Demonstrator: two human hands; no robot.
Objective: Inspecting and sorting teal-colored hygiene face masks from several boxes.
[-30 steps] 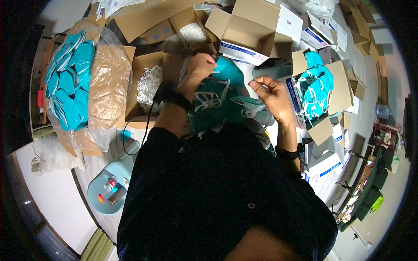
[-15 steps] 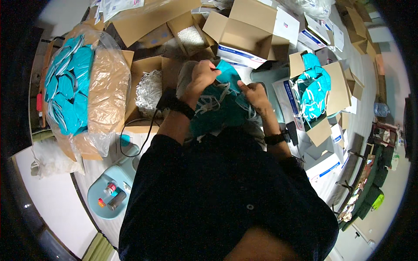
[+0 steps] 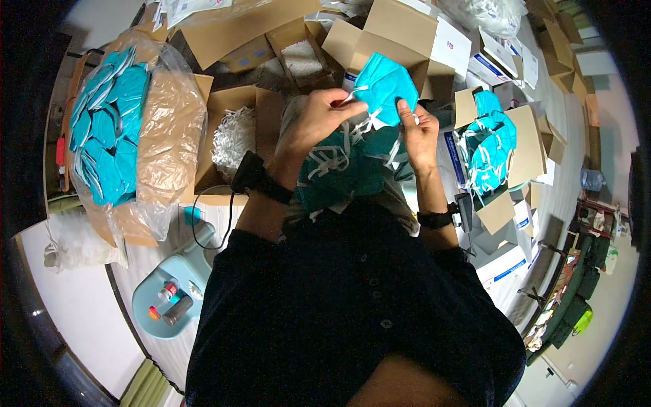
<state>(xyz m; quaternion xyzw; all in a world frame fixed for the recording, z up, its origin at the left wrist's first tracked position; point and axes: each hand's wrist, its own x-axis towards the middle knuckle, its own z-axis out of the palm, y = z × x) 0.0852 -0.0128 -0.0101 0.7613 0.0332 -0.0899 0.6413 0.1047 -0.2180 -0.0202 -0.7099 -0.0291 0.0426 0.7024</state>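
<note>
Both hands hold one teal folded face mask (image 3: 383,85) with white straps, raised above a pile of the same teal masks (image 3: 339,173) in front of my chest. My left hand (image 3: 315,122) grips its left edge and a strap. My right hand (image 3: 417,132) pinches its lower right edge. Behind the mask stands an open cardboard box (image 3: 407,34).
A large clear plastic bag of teal masks (image 3: 108,129) lies at the left. An open box of white strap bundles (image 3: 234,139) sits beside it. Another open box with teal masks (image 3: 491,146) is at the right. A light blue tray (image 3: 169,298) with small bottles lies lower left.
My hands came together and lifted one teal mask out of the pile, up toward the open cardboard box. The right hand moved left to meet the left hand.
</note>
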